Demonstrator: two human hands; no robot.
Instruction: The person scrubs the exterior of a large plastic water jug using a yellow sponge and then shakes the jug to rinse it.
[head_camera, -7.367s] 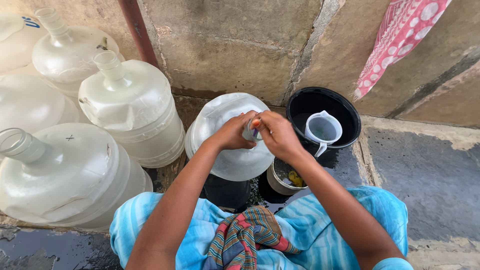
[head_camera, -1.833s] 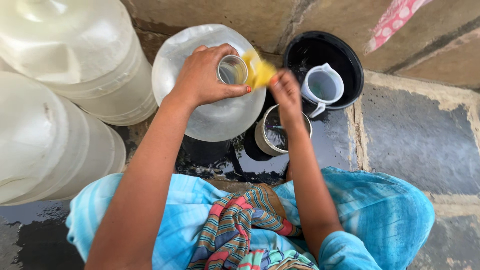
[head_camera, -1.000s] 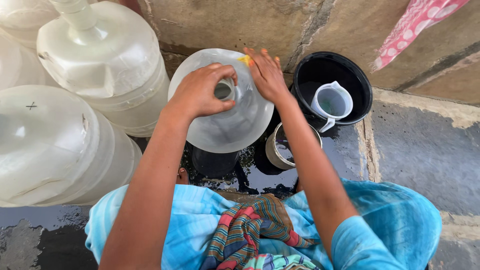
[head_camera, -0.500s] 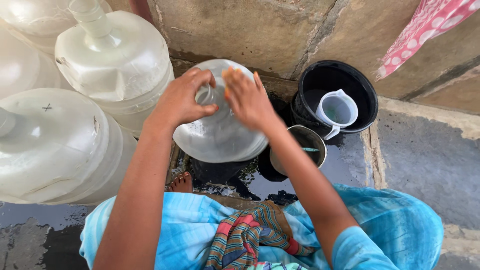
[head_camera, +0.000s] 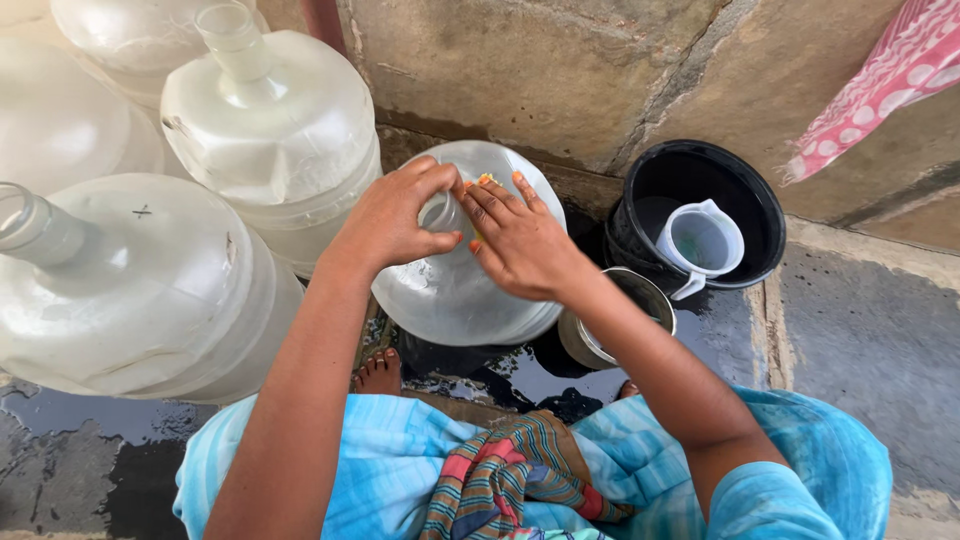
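That big clear water jug (head_camera: 455, 290) in front of the black bucket (head_camera: 700, 215) looks hard, smooth and wet, so pretty slippery and heavy if it's filled; the neck is the obvious spot to grab. Left hand (head_camera: 390, 220) has its grip closed around that neck, and the right hand (head_camera: 520, 240) lies flat over the mouth, fingers loose. Compared with half a second back, both hands sit closer together on top.

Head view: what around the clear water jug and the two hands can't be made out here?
- Mouth of the clear jug: covered by the left hand and right hand.
- Small yellow thing: mostly hidden by the right fingers; kind unclear.
- Steel pot: contents blocked by the right forearm.
- Black bucket: water level unreadable in the dark interior.
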